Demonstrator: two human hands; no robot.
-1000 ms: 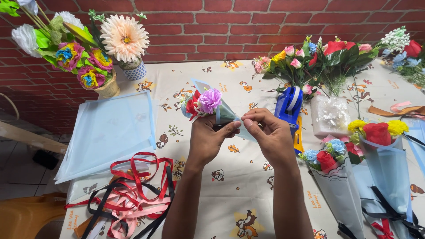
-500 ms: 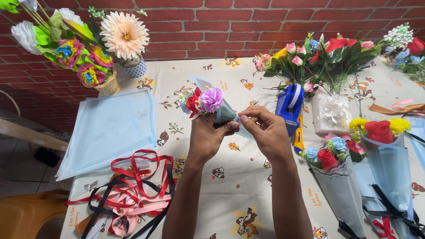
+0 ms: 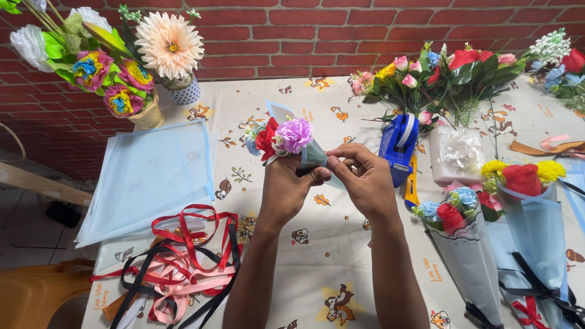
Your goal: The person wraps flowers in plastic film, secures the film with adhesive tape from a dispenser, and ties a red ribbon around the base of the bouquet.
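Both forearms extended, left hand point(image 3: 285, 186) and right hand point(image 3: 364, 180) meeting, fingers point(image 3: 341, 159) pinched

Single head cam, looks down & fwd over table point(image 3: 341, 268) toward brick wall point(image 3: 317, 36), close-up.

Clear plastic package point(image 3: 456, 155) of white stuff right of blue tape dispenser point(image 3: 399, 146); no labels, signs, screens.

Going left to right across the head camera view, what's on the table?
Stack of pale blue wrapping sheets → small purple-and-red flower bouquet held in both hands → blue tape dispenser → two finished blue-wrapped bouquets.
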